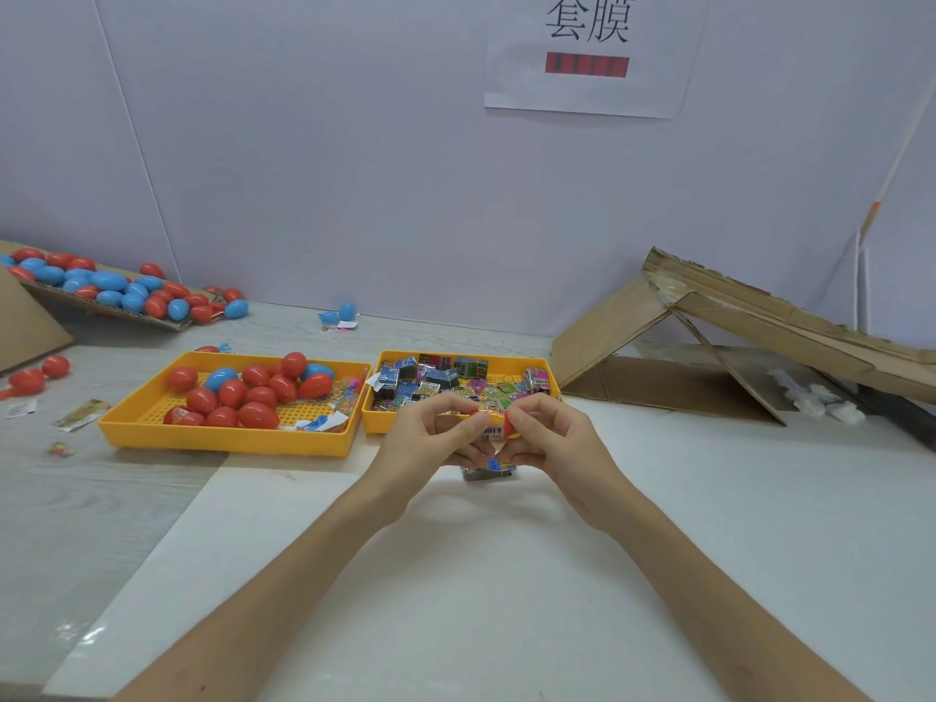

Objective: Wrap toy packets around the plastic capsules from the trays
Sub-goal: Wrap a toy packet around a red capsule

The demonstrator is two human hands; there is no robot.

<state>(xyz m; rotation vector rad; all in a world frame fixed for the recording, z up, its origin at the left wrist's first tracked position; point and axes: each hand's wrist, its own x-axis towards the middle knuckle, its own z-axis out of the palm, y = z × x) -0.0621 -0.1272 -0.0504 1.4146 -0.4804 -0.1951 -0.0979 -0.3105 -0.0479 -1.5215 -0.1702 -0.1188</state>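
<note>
wall sign (587, 50) reads 套膜; left hand (430, 440), right hand (554, 438) both pinch red capsule (508, 423); packet (490, 467) print blurred.

I counted two yellow trays (228, 440), two cardboard ramps (608, 316), one paper sign (587, 93), two blue capsules (220, 378) and about twelve red capsules (258, 415) in the left tray, and one wrapped capsule (508, 424) between two hands (420, 443).
</note>
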